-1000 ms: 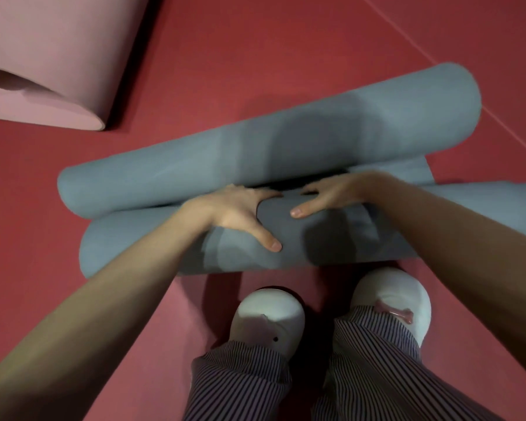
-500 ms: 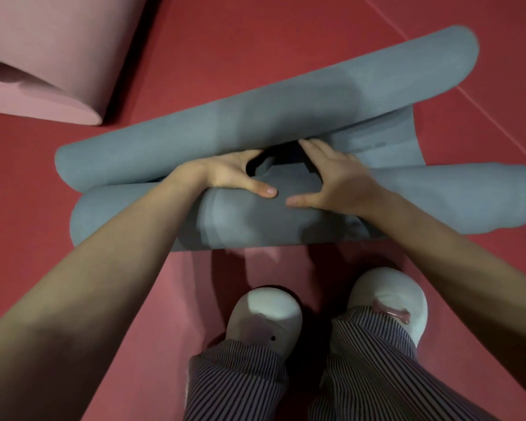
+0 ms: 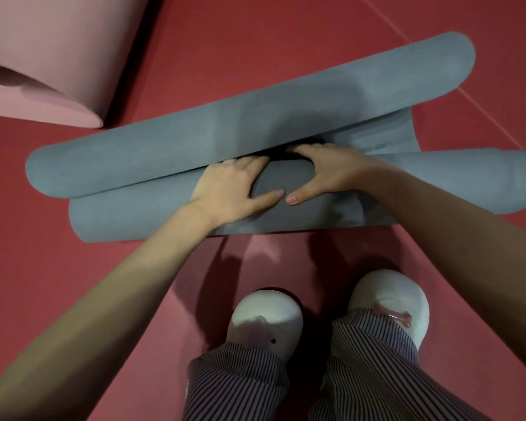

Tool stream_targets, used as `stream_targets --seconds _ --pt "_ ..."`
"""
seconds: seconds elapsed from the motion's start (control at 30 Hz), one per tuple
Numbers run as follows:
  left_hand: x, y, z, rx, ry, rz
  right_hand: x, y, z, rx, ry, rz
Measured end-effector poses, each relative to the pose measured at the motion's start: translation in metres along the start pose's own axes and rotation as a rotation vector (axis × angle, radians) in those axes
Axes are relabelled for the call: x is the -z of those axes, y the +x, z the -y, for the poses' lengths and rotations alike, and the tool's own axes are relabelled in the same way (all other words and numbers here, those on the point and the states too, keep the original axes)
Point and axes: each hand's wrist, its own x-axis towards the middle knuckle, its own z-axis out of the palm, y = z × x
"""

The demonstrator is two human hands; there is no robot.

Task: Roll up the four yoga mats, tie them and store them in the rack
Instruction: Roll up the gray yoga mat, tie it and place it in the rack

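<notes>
On the red floor [image 3: 255,41], the left hand [image 3: 228,189] and right hand [image 3: 331,174] are gripping a half-rolled grey-blue foam yoga mat [image 3: 134,214], fingers curling over its near roll, thumbs nearly touching.

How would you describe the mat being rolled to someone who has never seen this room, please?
On the red floor, just ahead of the white shoes, lie two grey rolls. It is the near roll, gripped mid-length by the left hand and right hand. The far roll slants behind it, and the pink mat sits off left.
</notes>
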Motion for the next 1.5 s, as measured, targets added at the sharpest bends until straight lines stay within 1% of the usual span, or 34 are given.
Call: stream_targets --seconds 0.1,0.17,0.23,0.3,0.37,0.43,0.5,0.57,0.63,0.73,0.87,0.97,1.03,1.13,1.2,1.3,1.4,1.5 --pt "0.0 -0.003 -0.004 0.001 0.12 0.123 0.005 0.0 -0.001 0.017 0.113 0.017" --pt "0.004 0.002 -0.005 0.017 0.132 0.157 0.007 -0.001 0.0 0.015 0.122 0.001" --pt "0.009 0.01 0.0 0.026 0.109 0.155 0.007 -0.002 0.003 -0.02 0.06 -0.107" --pt "0.014 0.021 0.005 0.014 0.067 0.186 0.006 -0.006 0.003 -0.028 -0.039 -0.228" --pt "0.02 0.029 0.01 0.011 0.017 0.237 0.002 -0.012 0.004 0.006 -0.077 -0.277" --pt "0.024 0.035 0.013 0.015 -0.029 0.267 0.0 -0.017 0.006 0.0 -0.086 -0.227" --pt "0.027 0.037 0.014 0.014 -0.055 0.279 -0.002 -0.016 0.009 -0.006 -0.175 -0.166" --pt "0.025 0.036 0.015 0.003 -0.067 0.263 -0.002 -0.014 0.012 -0.011 -0.233 -0.162" --pt "0.024 0.034 0.015 -0.011 -0.047 0.245 0.001 -0.012 0.013 -0.025 -0.219 -0.158" --pt "0.025 0.032 0.011 0.01 0.043 0.277 0.01 -0.007 0.011 -0.036 -0.174 -0.138" --pt "0.015 0.025 -0.004 0.096 0.148 0.158 0.015 -0.001 0.01 -0.063 -0.192 -0.134" --pt "0.01 0.023 -0.003 0.09 0.14 0.114 0.009 -0.005 0.009 -0.052 -0.209 -0.224" --pt "0.013 0.027 0.003 0.056 0.119 0.101 0.007 -0.009 0.008 -0.06 -0.167 -0.314" --pt "0.022 0.036 0.012 0.046 0.043 0.105 0.007 -0.008 0.009 -0.116 -0.12 -0.441" --pt "0.027 0.042 0.019 0.069 -0.02 0.099 0.007 -0.003 0.01 -0.14 -0.112 -0.49" --pt "0.027 0.046 0.023 0.088 -0.042 0.051 0.008 -0.001 0.009 -0.11 -0.138 -0.45" --pt "0.024 0.046 0.024 0.079 -0.04 0.027 0.008 -0.003 0.007 -0.078 -0.293 -0.287" --pt "0.02 0.04 0.022 0.079 0.005 -0.029 0.013 0.002 0.008 -0.131 -0.374 -0.223"
